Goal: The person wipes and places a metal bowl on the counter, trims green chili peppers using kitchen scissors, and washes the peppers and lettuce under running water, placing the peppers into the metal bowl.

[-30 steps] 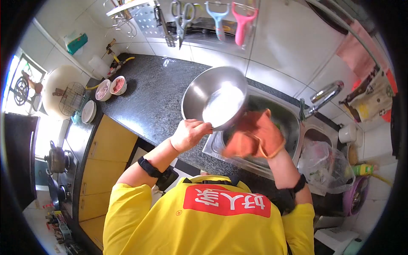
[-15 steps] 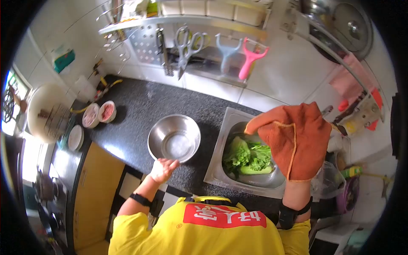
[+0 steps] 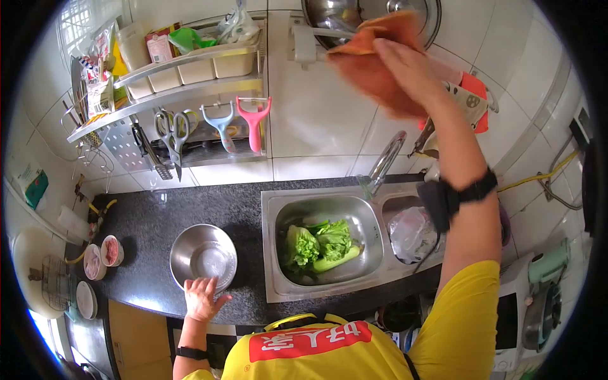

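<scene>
My left hand [image 3: 201, 299] is at the near rim of a stainless steel bowl [image 3: 213, 248] on the dark counter; its fingers lie over the rim and its thumb is spread to the side. Nothing shows inside the bowl except a shiny bottom. High on the right, my right hand [image 3: 408, 68] has an orange cloth [image 3: 373, 79], raised near the wall rail and slightly blurred. The fingers lie along the cloth, and their tips are partly hidden in its folds. Below, leafy green vegetables [image 3: 320, 247] lie in the sink [image 3: 364, 272].
A faucet [image 3: 387, 158] rises behind the sink, and a clear plastic bag [image 3: 411, 231] sits in the smaller basin. Peelers [image 3: 253, 123] and scissors [image 3: 176, 136] hang from the wall rack. Two small bowls of meat [image 3: 112, 251] stand at the counter's left. A pot lid [image 3: 405, 9] hangs above.
My right hand has lifted the orange cloth from above the sink up toward the wall rail. The view has shifted right and up. My left hand stays at the bowl's rim.
</scene>
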`<control>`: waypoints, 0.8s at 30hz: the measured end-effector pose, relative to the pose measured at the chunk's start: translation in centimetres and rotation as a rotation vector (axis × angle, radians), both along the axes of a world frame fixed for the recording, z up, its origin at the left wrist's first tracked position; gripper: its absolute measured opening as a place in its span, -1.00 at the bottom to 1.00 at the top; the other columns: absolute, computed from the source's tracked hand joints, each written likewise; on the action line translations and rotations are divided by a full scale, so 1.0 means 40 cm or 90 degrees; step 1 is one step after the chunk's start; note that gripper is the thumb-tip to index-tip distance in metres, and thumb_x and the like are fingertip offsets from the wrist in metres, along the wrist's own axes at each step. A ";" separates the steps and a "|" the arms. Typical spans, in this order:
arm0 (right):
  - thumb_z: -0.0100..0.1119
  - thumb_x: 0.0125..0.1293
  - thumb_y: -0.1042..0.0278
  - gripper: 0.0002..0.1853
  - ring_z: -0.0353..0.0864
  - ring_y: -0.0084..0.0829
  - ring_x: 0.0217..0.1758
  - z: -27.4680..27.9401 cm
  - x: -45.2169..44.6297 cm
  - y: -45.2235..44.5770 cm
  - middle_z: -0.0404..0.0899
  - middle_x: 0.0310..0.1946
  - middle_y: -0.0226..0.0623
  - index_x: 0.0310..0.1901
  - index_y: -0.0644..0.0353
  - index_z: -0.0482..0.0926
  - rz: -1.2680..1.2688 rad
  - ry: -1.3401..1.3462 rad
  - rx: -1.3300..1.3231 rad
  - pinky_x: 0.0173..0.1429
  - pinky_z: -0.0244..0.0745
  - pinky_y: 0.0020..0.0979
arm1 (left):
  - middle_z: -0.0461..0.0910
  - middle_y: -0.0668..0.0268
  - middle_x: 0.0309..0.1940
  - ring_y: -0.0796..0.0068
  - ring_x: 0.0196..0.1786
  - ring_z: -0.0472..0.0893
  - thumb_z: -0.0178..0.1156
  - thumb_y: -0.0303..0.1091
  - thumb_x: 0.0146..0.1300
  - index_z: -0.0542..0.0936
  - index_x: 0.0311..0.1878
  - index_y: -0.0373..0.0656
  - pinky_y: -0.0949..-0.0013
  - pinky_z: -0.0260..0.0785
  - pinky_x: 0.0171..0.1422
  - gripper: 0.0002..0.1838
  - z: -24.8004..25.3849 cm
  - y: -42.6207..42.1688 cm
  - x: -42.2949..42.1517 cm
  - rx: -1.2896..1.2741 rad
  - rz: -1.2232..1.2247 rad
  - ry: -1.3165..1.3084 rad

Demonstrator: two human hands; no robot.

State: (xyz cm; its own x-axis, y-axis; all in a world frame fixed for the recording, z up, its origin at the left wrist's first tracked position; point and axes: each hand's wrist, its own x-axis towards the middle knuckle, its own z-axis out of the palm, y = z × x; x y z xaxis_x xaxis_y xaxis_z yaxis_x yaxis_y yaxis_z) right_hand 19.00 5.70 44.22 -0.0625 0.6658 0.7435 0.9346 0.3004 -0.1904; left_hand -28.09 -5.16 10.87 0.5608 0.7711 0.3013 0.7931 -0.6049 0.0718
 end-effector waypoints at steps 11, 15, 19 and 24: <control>0.04 0.10 -0.30 -0.38 0.45 -0.58 -0.26 0.044 0.174 0.065 0.54 -0.39 -0.35 -0.28 0.25 0.57 -0.004 0.032 -0.381 -0.10 0.34 -0.51 | 0.56 0.35 -0.35 0.42 -0.27 0.53 0.23 -0.31 0.00 0.52 -0.20 -0.10 0.22 0.18 -0.06 -0.74 0.249 -0.009 0.319 0.168 -0.079 -0.102; 0.14 0.13 0.17 -0.51 0.43 -0.21 0.06 0.004 0.099 -0.054 0.44 0.00 -0.04 0.08 0.20 0.40 -0.012 -0.110 -0.217 0.15 0.28 -0.40 | 0.56 0.28 -0.36 0.30 -0.26 0.53 0.17 -0.47 0.03 0.53 -0.25 -0.17 0.27 0.27 -0.08 -0.82 0.252 0.000 0.416 0.056 -0.052 -0.158; 0.16 0.12 0.13 -0.45 0.37 -0.15 0.11 -0.117 0.142 -0.046 0.38 0.05 -0.02 0.12 0.22 0.35 0.021 -0.320 0.121 0.16 0.27 -0.35 | 0.57 0.22 -0.35 0.21 -0.27 0.55 0.14 -0.46 0.07 0.53 -0.24 -0.19 0.25 0.34 -0.15 -0.85 0.226 0.044 0.519 0.020 -0.076 -0.192; 0.17 0.12 0.10 -0.49 0.38 -0.16 0.02 -0.193 0.093 -0.182 0.39 -0.01 -0.09 0.05 0.21 0.39 0.159 -0.166 0.079 0.08 0.30 -0.34 | 0.55 0.17 -0.38 0.18 -0.34 0.55 0.11 -0.38 0.11 0.52 -0.25 -0.16 0.23 0.39 -0.26 -0.86 0.188 0.100 0.602 -0.173 -0.058 -0.234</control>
State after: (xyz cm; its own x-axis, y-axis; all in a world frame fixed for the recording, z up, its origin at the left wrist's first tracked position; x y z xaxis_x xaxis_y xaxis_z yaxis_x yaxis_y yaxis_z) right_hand 22.73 -1.58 36.52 -0.4091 0.5124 0.7550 0.8418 0.5312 0.0957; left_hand -4.00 -1.16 18.38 0.5241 0.8017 0.2873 0.6292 -0.5919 0.5037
